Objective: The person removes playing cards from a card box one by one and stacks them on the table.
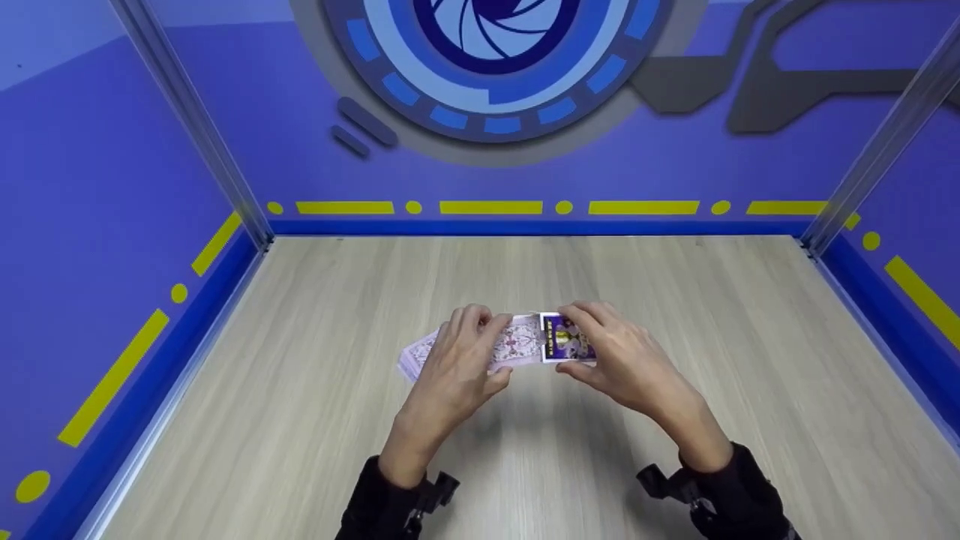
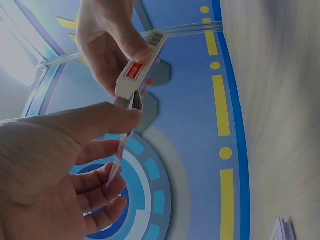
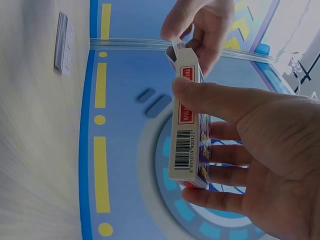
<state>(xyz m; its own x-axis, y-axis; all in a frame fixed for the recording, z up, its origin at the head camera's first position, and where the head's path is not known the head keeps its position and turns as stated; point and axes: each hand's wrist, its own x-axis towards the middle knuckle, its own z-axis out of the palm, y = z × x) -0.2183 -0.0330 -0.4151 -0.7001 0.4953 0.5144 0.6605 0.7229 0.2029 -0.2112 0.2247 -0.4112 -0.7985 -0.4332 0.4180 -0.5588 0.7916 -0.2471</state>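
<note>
Above the table, my right hand (image 1: 630,360) grips a playing card box (image 1: 566,337) with a purple printed face. Its thumb presses the narrow white side, which bears a barcode and red label in the right wrist view. My left hand (image 1: 457,360) pinches a thin bunch of playing cards (image 1: 519,341) with pink patterned backs. The bunch's right end is at the open end of the box (image 3: 185,135); how far inside it reaches is hard to tell. A stack of playing cards (image 1: 411,361) lies on the table, partly hidden by the left hand.
The wooden table (image 1: 315,450) has blue and purple printed panels (image 1: 247,135) on its left, back and right. Metal posts (image 1: 191,120) stand at the two back corners. Each wrist wears a black cuff (image 1: 739,487) with a small camera mount.
</note>
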